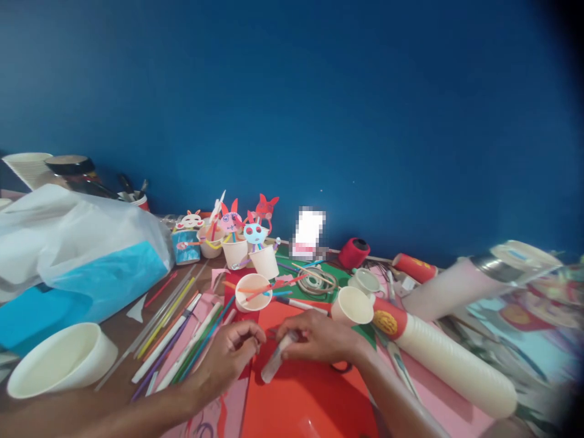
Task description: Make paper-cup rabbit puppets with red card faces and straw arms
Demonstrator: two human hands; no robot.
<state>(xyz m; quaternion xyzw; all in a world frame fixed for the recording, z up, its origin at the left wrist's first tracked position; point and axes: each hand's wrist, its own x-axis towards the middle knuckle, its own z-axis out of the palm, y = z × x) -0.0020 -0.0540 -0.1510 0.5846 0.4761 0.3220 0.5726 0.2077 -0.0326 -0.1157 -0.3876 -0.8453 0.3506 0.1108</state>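
My right hand (322, 337) is closed around a short translucent white tube (274, 364), which slants down toward me over the red-orange sheet (296, 407). Close beside it, my left hand (228, 356) has its fingers curled with thumb and fingertips together; anything between them is too small to make out. Under my right wrist shows a dark ring-shaped handle (342, 367). Just beyond my hands stands a paper cup (253, 295) with orange and red strips across it. A second white cup (352, 306) is near my right hand.
Paper-cup figures with animal faces (255, 234) stand at the back. Coloured sticks and markers (177, 344) lie left, near a large white bowl (61, 362) and plastic bag (91, 237). A long cup stack (456, 359) lies right. A blue wall (292, 109) rises behind.
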